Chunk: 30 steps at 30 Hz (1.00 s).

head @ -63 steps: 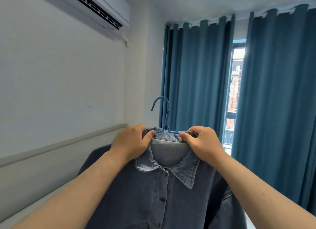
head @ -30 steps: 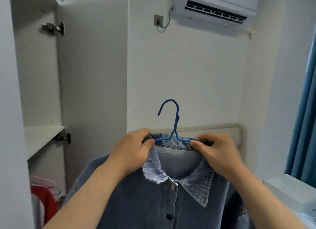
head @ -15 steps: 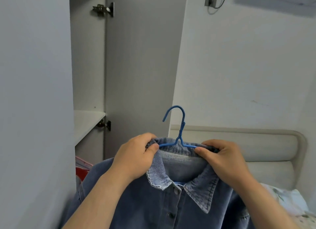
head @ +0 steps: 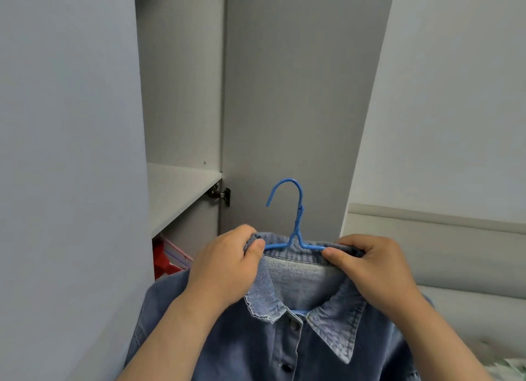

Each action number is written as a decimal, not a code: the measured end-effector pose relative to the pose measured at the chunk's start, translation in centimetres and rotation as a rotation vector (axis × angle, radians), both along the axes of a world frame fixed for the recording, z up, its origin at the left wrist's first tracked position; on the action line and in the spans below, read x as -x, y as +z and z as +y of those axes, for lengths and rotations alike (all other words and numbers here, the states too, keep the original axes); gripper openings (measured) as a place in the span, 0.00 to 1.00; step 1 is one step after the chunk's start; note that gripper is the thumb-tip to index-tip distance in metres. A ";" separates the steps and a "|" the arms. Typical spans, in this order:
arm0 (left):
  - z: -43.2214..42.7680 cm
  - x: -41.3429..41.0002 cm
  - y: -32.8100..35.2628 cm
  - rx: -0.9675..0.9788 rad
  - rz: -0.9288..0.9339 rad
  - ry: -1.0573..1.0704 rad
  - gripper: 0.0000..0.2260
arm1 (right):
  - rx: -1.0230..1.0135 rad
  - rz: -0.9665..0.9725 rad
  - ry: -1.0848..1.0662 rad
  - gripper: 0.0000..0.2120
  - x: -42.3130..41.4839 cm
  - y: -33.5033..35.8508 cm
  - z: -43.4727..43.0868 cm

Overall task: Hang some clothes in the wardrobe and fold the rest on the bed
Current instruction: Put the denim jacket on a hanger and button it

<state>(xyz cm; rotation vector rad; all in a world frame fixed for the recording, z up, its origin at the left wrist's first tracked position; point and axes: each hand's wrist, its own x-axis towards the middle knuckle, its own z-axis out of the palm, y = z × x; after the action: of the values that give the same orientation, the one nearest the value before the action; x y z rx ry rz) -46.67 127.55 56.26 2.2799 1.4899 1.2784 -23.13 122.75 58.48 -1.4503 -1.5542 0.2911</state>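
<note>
Close head view, facing wardrobe (head: 182,96)

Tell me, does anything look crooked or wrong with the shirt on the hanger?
Nothing stands out. The shirt sits evenly on the hanger, its hook upright, and both hands grip the collar.

Both bare forearms reach up and forward from the lower edge of the view, converging slightly. The left hand (head: 227,269) is curled closed, its thumb pressed toward the fingers (head: 242,232) in a pinch, knuckles up. The right hand (head: 375,269) mirrors it, thumb pointing inward below its bent fingers (head: 355,240), wrist angled slightly outward. The two hands sit level, apart, thumbs facing each other.
</note>
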 end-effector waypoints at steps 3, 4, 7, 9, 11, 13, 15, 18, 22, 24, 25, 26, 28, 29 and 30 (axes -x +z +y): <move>1.1 -0.6 -1.3 0.027 0.044 0.099 0.12 | 0.017 0.012 0.049 0.07 -0.5 -1.5 2.8; 1.5 -0.9 -1.7 0.040 0.049 0.131 0.14 | 0.031 0.008 0.066 0.07 -0.8 -2.1 3.8; 3.1 -1.5 -3.2 0.083 0.054 0.219 0.16 | 0.081 -0.007 0.094 0.08 -1.3 -3.7 6.6; 4.3 -1.7 -4.4 0.077 0.034 0.255 0.15 | 0.114 -0.007 0.105 0.09 -1.5 -4.8 8.3; 5.4 -1.9 -6.0 0.049 0.025 0.266 0.17 | 0.141 -0.007 0.105 0.11 -1.3 -6.1 9.7; 6.7 -1.6 -7.8 0.054 0.033 0.282 0.19 | 0.170 -0.031 0.095 0.13 -0.5 -7.4 10.9; 7.7 -0.8 -9.7 0.069 0.022 0.317 0.18 | 0.184 -0.067 0.099 0.16 0.7 -8.8 11.9; 8.5 0.4 -11.8 0.014 -0.036 0.392 0.13 | 0.171 -0.066 0.121 0.17 2.0 -10.6 13.2; 9.6 1.4 -14.7 -0.077 -0.043 0.444 0.13 | 0.141 -0.064 0.149 0.15 3.2 -13.1 14.9; 10.2 1.9 -16.3 -0.113 -0.071 0.431 0.13 | 0.127 -0.087 0.148 0.14 4.1 -14.5 15.1; 10.5 2.3 -17.2 -0.122 -0.083 0.412 0.14 | 0.117 -0.097 0.143 0.14 4.8 -15.4 15.1; 10.9 2.8 -18.0 -0.135 -0.080 0.393 0.15 | 0.107 -0.102 0.138 0.13 5.5 -16.2 15.1; 11.5 3.5 -19.9 -0.159 -0.068 0.379 0.16 | 0.084 -0.112 0.143 0.12 6.7 -17.9 15.2; 11.7 3.9 -20.8 -0.165 -0.074 0.387 0.17 | 0.077 -0.108 0.155 0.13 7.2 -18.8 15.6; 12.0 4.2 -21.9 -0.177 -0.080 0.412 0.18 | 0.069 -0.093 0.173 0.13 7.6 -19.6 16.1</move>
<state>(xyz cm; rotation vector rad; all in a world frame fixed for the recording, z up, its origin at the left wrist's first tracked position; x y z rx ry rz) -50.87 139.51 34.39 2.0527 1.9587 1.6435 -30.72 138.81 38.85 -1.4013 -1.7644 0.3864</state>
